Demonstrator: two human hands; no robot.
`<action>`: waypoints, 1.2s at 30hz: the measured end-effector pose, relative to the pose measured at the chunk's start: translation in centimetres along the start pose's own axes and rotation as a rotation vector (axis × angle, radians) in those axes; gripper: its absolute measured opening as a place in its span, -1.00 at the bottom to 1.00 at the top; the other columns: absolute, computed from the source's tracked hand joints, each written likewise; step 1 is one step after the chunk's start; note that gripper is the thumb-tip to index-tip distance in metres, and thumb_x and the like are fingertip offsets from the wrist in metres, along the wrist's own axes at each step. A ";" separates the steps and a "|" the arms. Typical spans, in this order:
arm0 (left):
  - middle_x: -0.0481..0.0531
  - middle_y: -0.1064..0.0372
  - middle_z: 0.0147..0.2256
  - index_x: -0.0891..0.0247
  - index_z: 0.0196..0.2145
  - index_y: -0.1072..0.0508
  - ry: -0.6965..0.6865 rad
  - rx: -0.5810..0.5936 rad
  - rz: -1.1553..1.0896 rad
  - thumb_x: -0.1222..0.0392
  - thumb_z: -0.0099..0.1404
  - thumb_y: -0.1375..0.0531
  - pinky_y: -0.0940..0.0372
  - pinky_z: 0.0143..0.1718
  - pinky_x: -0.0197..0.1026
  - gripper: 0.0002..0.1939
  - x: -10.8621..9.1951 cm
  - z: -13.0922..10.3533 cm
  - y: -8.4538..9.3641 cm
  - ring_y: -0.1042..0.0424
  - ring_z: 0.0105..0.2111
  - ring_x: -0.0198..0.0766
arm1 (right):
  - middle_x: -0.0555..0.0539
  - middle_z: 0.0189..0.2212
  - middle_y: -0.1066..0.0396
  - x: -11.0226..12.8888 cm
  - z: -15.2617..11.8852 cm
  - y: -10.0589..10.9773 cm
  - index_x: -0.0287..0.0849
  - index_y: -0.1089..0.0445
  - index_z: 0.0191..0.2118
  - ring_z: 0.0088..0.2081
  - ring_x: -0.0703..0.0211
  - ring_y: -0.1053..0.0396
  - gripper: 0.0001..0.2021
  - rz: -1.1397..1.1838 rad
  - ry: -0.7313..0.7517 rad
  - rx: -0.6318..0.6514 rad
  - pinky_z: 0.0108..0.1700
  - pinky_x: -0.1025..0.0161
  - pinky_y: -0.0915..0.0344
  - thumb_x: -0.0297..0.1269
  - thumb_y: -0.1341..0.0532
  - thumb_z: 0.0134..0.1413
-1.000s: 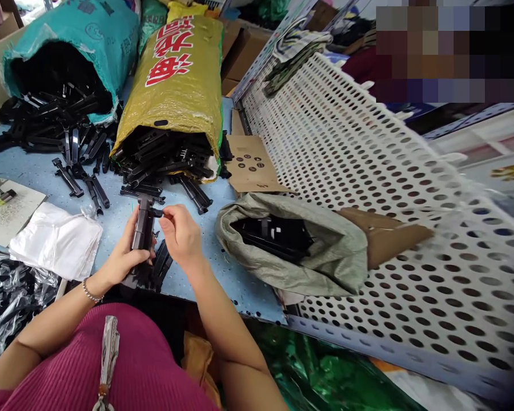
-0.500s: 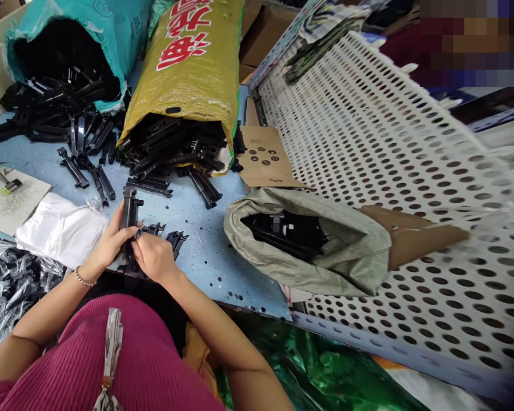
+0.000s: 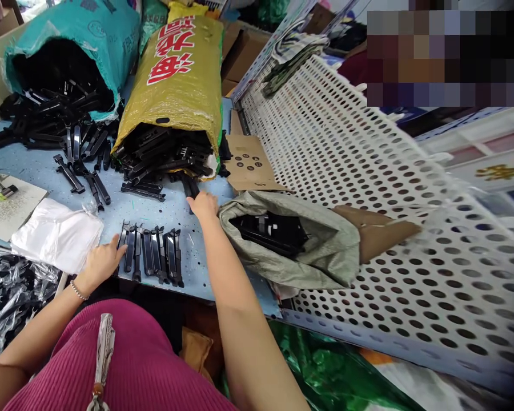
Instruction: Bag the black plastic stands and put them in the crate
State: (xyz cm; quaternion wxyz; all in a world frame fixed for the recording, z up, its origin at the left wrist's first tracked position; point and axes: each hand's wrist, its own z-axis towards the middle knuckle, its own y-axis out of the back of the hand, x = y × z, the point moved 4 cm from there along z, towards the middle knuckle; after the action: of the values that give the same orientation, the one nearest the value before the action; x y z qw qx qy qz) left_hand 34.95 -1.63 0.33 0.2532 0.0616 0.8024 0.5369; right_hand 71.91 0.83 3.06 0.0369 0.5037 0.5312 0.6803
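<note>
My right hand [image 3: 204, 205] reaches out in front of the yellow sack [image 3: 175, 85], its fingers closed around the near end of a long black plastic part [image 3: 190, 186]. Close to the table's front edge, several similar black plastic parts [image 3: 154, 251] lie side by side in a row. My left hand [image 3: 103, 261] rests at the left end of that row, thumb and forefinger apart, with its fingertips beside or touching the leftmost part. Nothing shows in its grasp. More black parts spill from the mouths of the yellow sack and the teal sack [image 3: 111, 57].
White plastic bags [image 3: 57, 234] lie left of my left hand. On a board [image 3: 17, 205] at the left is a brush-like tool. A grey-green sack [image 3: 334, 268] holding black parts stands right of my right arm, against a white perforated panel [image 3: 368, 171].
Both hands held a black part together over the table. My left hand has lowered to the row, now in plain sight, and my right has moved forward and right to another part.
</note>
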 end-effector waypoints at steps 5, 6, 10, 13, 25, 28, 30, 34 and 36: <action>0.26 -0.51 -0.14 0.33 0.19 -0.42 -0.213 -0.190 -0.402 0.01 0.49 -0.06 -0.36 0.05 0.07 -0.53 0.4 0.3 2.3 -0.50 -0.06 0.06 | -0.07 -0.41 -0.48 0.0 -3.1 -0.5 -0.26 -0.47 -0.28 -0.42 0.24 -0.36 -0.72 0.186 -0.038 0.196 -0.27 0.19 -0.38 -0.10 -0.26 0.25; 0.23 -0.51 -0.12 0.31 0.19 -0.42 -0.236 -0.176 -0.550 -0.01 0.48 -0.08 -0.35 0.08 0.06 -0.53 0.2 0.5 2.5 -0.50 -0.06 0.01 | -0.09 -0.40 -0.49 0.3 -4.7 -0.8 -0.27 -0.48 -0.24 -0.42 0.24 -0.37 -0.69 0.234 -0.027 0.216 -0.28 0.20 -0.38 -0.07 -0.24 0.25; 0.22 -0.41 0.13 0.18 0.38 -0.14 -0.260 -0.021 -1.188 -0.16 0.46 -0.10 -0.39 0.10 0.01 -0.34 -2.7 1.4 2.9 -0.48 0.05 -0.06 | -0.02 -0.32 -0.51 3.4 -13.0 -1.9 -0.16 -0.49 -0.04 -0.33 0.19 -0.44 -0.67 0.476 0.225 0.394 -0.27 0.23 -0.39 -0.05 -0.25 0.21; 0.16 -0.44 0.06 0.15 0.43 -0.03 -0.232 0.011 -1.363 -0.19 0.45 -0.11 -0.44 0.04 0.01 -0.26 -4.8 1.4 3.4 -0.50 -0.01 -0.06 | -0.01 -0.32 -0.52 6.0 -18.1 -2.0 -0.07 -0.51 -0.07 -0.31 0.15 -0.47 -0.73 0.431 0.501 0.613 -0.23 0.21 -0.39 -0.02 -0.20 0.31; -0.01 -0.40 -0.29 0.18 0.38 -0.07 -0.163 0.064 -1.152 -0.19 0.46 -0.10 -0.47 -0.31 -0.15 -0.31 -5.3 -0.7 3.5 -0.49 -0.36 -0.20 | -0.04 -0.53 -0.34 7.0 -16.8 -3.1 -0.10 -0.31 -0.39 -0.49 0.17 -0.28 -0.45 0.108 0.814 0.198 -0.40 0.23 -0.15 0.15 0.13 0.46; 0.00 -0.41 -0.29 0.18 0.32 -0.17 -0.093 -0.056 -1.177 -0.18 0.44 -0.14 -0.46 -0.35 -0.19 -0.36 -4.1 0.0 4.2 -0.49 -0.38 -0.22 | 0.02 -0.54 -0.34 6.7 -19.1 -4.2 -0.09 -0.28 -0.38 -0.49 0.20 -0.32 -0.46 0.211 0.681 0.443 -0.39 0.27 -0.18 0.10 0.19 0.50; -0.02 -0.40 -0.33 0.18 0.24 -0.23 -0.013 -0.075 -1.269 -0.20 0.44 -0.13 -0.42 -0.46 -0.23 -0.42 -3.5 0.2 4.6 -0.47 -0.45 -0.24 | -0.03 -0.47 -0.39 6.7 -21.7 -4.7 -0.10 -0.31 -0.35 -0.42 0.17 -0.36 -0.50 0.131 0.767 0.506 -0.35 0.26 -0.20 0.11 0.10 0.47; -0.07 -0.35 -0.43 0.17 0.13 -0.28 0.095 -0.080 -1.360 -0.26 0.43 -0.09 -0.35 -0.57 -0.27 -0.48 -2.6 0.4 4.8 -0.44 -0.54 -0.26 | -0.06 -0.46 -0.43 6.1 -25.8 -5.7 -0.12 -0.33 -0.37 -0.43 0.17 -0.37 -0.59 0.009 0.822 0.503 -0.35 0.26 -0.16 0.00 -0.01 0.47; -0.05 -0.36 -0.40 0.15 0.18 -0.25 0.102 -0.138 -1.326 -0.29 0.42 -0.09 -0.38 -0.53 -0.26 -0.43 -1.7 0.9 4.5 -0.45 -0.52 -0.27 | -0.02 -0.51 -0.41 5.4 -26.0 -5.8 -0.11 -0.31 -0.40 -0.47 0.21 -0.36 -0.56 0.083 0.744 0.520 -0.35 0.28 -0.17 -0.09 0.07 0.51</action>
State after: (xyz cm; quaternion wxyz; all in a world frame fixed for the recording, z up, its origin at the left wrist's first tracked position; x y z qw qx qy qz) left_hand 36.08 0.31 4.64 0.4949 -0.4864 0.6451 0.3199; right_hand 47.56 -11.32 4.00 -0.3117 0.2385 0.6408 0.6598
